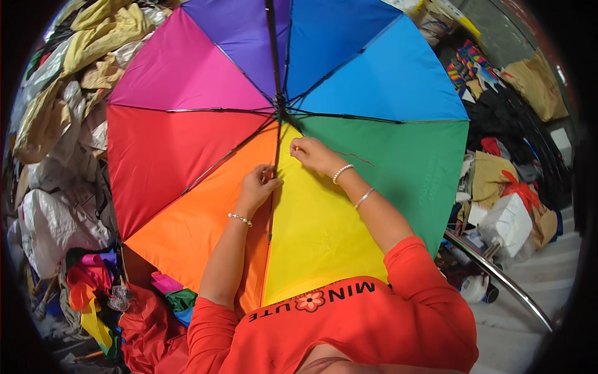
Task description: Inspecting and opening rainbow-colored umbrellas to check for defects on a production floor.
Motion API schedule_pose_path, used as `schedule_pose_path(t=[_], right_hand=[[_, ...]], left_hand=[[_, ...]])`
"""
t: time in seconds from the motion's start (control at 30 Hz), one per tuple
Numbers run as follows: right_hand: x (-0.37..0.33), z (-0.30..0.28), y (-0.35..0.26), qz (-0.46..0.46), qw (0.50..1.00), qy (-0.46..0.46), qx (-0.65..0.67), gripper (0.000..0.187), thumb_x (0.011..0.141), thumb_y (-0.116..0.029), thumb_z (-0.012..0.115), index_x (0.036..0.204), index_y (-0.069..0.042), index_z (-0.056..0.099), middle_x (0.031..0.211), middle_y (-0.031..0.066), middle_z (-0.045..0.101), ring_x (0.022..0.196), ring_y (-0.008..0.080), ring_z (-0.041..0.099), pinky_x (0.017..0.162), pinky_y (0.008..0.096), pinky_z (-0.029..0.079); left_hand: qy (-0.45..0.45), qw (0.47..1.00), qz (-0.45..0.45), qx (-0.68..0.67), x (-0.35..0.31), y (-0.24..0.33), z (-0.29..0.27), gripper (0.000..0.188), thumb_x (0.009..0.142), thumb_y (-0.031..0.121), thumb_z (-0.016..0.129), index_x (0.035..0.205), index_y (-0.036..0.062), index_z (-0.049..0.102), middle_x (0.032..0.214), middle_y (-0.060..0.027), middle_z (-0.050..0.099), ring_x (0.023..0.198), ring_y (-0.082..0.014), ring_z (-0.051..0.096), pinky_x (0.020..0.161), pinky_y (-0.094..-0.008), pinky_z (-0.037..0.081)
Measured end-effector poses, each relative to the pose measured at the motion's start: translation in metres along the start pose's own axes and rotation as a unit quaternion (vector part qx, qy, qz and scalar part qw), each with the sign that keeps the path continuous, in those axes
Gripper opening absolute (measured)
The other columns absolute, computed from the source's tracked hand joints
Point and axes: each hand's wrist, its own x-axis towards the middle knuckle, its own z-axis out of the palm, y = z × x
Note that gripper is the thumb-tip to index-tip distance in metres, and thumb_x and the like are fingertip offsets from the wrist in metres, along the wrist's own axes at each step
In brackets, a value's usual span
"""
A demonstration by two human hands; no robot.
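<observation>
Head view, the only one; clock centred on the umbrella's hub [280,101], 12 at the top edge.

Umbrella [221,134]: open, inner side up, filling the middle. Shaft [271,43] towards 12. Panels: purple at 11, blues at 1 and 2, green at 4, yellow between 5 and 6, orange at 7, red near 8, pink at 10.

Left hand [254,189]: between 6 and 7, thumb and fingers at the rib [271,215] dividing orange from yellow. Touching, it seems; whether the pinch is tight, cannot tell. Right hand [311,154]: at 5, over yellow, nearer the hub. Fingertips closed together, apparently on the thread [355,156], dark reddish, whose loose length trails towards 4 across green. Any needle too small to make out.

Handling, by judgement: light for its spread; cloth thin, soft, rather slick, taut enough to spring back under a push. Ribs slender and stiff along their length, jointed, easily bent sideways. Best hold: rib and cloth pinched together beside the seam; for shifting the whole, the shaft near the hub. Avoid hauling on one panel. Thread limp, prone to snag on rib joints.

Surroundings: white plastic bag [59,230] at 8, crumpled red cloth [149,324] at 7, tan bag [536,87] at 3, shiny metal tube [498,274] just past 4.
</observation>
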Motion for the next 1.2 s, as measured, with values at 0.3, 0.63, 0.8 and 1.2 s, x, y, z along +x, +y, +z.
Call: schedule_pose_path(t=[0.3, 0.63, 0.8, 1.2], right_hand=[[0.019, -0.035, -0.045, 0.027, 0.899, -0.002, 0.438, 0.013, 0.087, -0.011, 0.047, 0.099, -0.008, 0.051, 0.061, -0.0001, 0.045, 0.056, 0.0102, 0.047, 0.053, 0.0226, 0.041], [0.059, -0.107, -0.163, -0.01, 0.86, 0.058, 0.506, 0.027, 0.094, -0.038, 0.044, 0.104, -0.015, 0.052, 0.065, -0.0014, 0.038, 0.055, 0.0108, 0.047, 0.047, 0.0252, 0.043], [0.055, -0.135, -0.18, -0.021, 0.822, -0.029, 0.568, 0.028, 0.093, -0.039, 0.045, 0.097, -0.013, 0.052, 0.065, 0.0011, 0.044, 0.059, 0.0152, 0.053, 0.053, 0.0313, 0.048], [0.01, -0.228, -0.242, -0.286, 0.703, -0.03, 0.65, 0.017, 0.092, -0.021, 0.045, 0.084, -0.007, 0.051, 0.07, 0.0049, 0.048, 0.073, 0.031, 0.057, 0.078, 0.0534, 0.047]], left_hand=[[-0.012, 1.0, -0.008, -0.002, 0.002, -0.008, 0.001, 0.027, 0.068, 0.011, 0.069, 0.093, 0.0029, 0.061, 0.069, -0.0014, 0.053, 0.059, -0.0117, 0.046, 0.056, -0.0229, 0.04], [-0.011, 0.998, -0.019, -0.054, 0.004, -0.006, -0.007, 0.02, 0.072, 0.012, 0.067, 0.088, 0.0021, 0.061, 0.069, -0.0003, 0.053, 0.059, -0.0115, 0.047, 0.057, -0.0227, 0.041], [0.012, 0.997, -0.02, -0.071, 0.015, 0.01, -0.047, 0.014, 0.072, 0.006, 0.064, 0.085, 0.0016, 0.063, 0.068, -0.0015, 0.057, 0.059, -0.0117, 0.051, 0.056, -0.0234, 0.042], [0.157, 0.946, 0.229, 0.167, 0.069, 0.149, -0.165, 0.014, 0.072, 0.007, 0.058, 0.082, 0.0027, 0.065, 0.067, -0.0039, 0.063, 0.055, -0.0144, 0.052, 0.054, -0.026, 0.042]])
